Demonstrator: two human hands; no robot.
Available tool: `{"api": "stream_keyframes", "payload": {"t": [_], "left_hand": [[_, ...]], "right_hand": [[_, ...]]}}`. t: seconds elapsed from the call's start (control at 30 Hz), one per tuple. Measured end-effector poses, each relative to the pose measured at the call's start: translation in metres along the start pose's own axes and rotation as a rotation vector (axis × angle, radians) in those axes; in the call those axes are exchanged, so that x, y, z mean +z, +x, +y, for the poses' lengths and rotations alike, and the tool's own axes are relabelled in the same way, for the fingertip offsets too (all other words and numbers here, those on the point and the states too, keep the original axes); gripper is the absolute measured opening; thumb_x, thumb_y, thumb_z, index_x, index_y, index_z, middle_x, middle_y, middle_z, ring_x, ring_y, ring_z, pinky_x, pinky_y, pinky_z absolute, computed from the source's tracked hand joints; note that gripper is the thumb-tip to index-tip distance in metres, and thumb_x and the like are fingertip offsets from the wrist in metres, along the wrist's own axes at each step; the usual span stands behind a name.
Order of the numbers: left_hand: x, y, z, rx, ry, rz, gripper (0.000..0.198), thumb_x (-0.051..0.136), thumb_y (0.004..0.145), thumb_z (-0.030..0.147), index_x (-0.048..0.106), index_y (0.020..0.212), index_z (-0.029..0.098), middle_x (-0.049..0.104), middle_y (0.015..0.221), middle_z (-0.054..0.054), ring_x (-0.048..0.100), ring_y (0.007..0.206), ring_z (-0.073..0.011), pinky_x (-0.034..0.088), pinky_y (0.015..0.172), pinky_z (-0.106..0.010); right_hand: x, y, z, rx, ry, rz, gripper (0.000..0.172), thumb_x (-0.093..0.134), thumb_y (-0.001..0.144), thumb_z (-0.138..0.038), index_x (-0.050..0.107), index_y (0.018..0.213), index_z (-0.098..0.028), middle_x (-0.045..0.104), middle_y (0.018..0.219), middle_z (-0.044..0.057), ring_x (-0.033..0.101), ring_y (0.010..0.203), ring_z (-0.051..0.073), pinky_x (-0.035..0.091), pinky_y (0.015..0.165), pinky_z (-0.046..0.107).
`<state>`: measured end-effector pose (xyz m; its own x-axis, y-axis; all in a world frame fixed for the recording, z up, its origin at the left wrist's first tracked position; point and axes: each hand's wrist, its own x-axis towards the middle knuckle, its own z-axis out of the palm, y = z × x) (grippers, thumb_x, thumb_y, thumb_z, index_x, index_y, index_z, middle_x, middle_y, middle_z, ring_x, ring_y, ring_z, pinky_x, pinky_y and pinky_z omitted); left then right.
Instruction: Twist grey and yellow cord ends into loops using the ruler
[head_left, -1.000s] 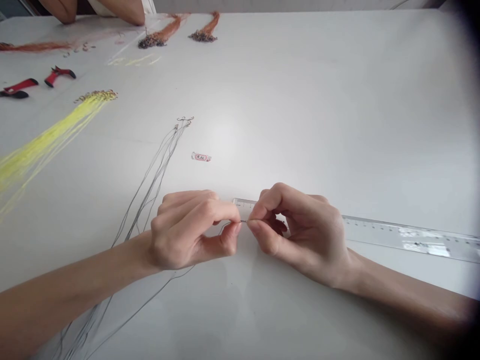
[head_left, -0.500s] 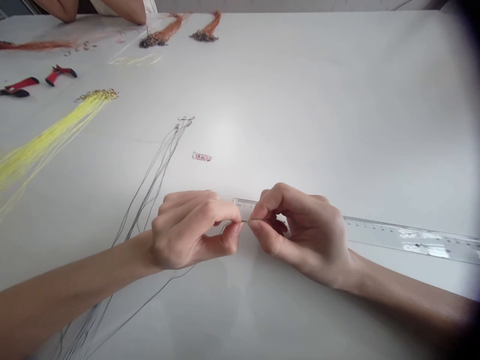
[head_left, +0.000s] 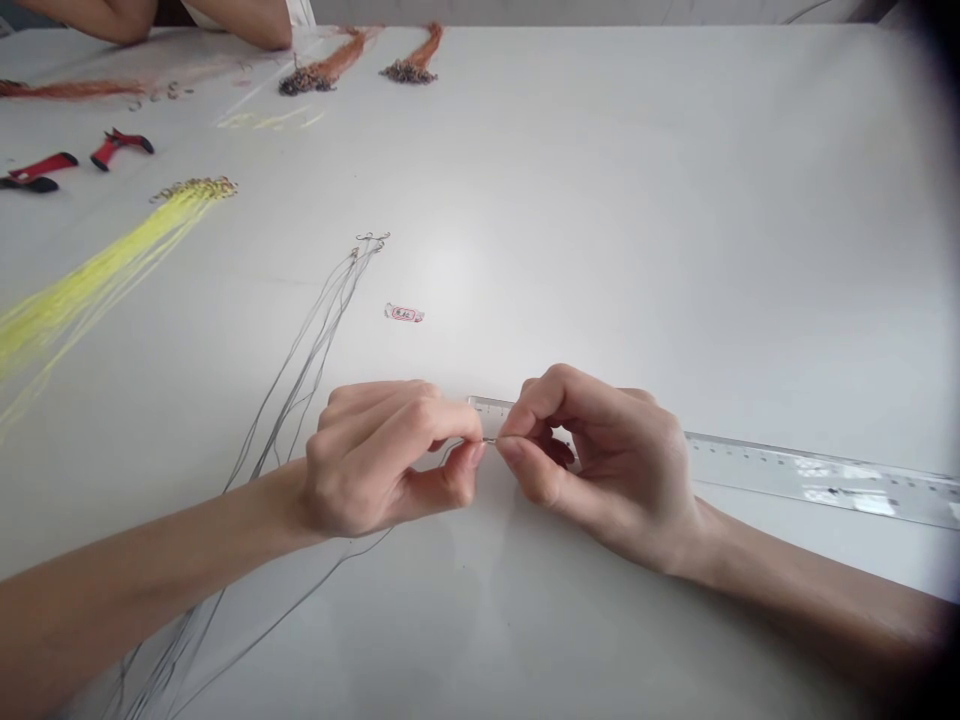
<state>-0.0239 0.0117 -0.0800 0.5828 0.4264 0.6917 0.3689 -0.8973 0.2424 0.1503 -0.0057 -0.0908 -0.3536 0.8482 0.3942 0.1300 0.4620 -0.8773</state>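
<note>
The white table (head_left: pixel 675 200) carries everything here. A bundle of thin grey wires (head_left: pixel 319 335) lies across its middle, with small metal loops at the far end. To the left lies a long bunch of yellow cords (head_left: pixel 90 285), and farther away are bunches of orange cords (head_left: pixel 322 75) with dark beaded ends. Two red-handled tools (head_left: pixel 120 145), a small paper label (head_left: pixel 404 314) and a clear plastic ruler (head_left: pixel 810 480) also lie on it.

White tabletop (head_left: pixel 675 200), pale wall (head_left: pixel 600 12), soft glare (head_left: pixel 450 270)
</note>
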Motion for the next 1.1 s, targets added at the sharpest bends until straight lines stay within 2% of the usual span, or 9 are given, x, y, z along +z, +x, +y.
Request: {"api": "stream_keyframes", "payload": {"t": [0.6,1.1], "left_hand": [[0.0003,-0.0026,0.0008,-0.016,-0.018,0.033,0.018,0.055,0.074,-0.001,0.050,0.071,0.016,0.049,0.052,0.005,0.041,0.042,-0.0053,0.037,0.038,-0.020],[0.0005,-0.0017,0.0003,-0.027,-0.036,0.002,0.016,0.056,0.075,0.001,0.050,0.070,0.016,0.050,0.052,0.005,0.044,0.043,-0.0054,0.038,0.038,-0.020]], "right_hand": [[-0.0005,-0.0010,0.0002,0.023,0.018,-0.013,0.015,0.055,0.078,-0.010,0.046,0.070,-0.018,0.046,0.055,-0.006,0.037,0.045,0.004,0.031,0.039,0.017],[-0.0004,-0.0013,-0.0003,0.020,0.008,-0.013,0.014,0.055,0.079,-0.010,0.047,0.070,-0.017,0.046,0.054,-0.006,0.037,0.045,0.004,0.031,0.039,0.016]]}}
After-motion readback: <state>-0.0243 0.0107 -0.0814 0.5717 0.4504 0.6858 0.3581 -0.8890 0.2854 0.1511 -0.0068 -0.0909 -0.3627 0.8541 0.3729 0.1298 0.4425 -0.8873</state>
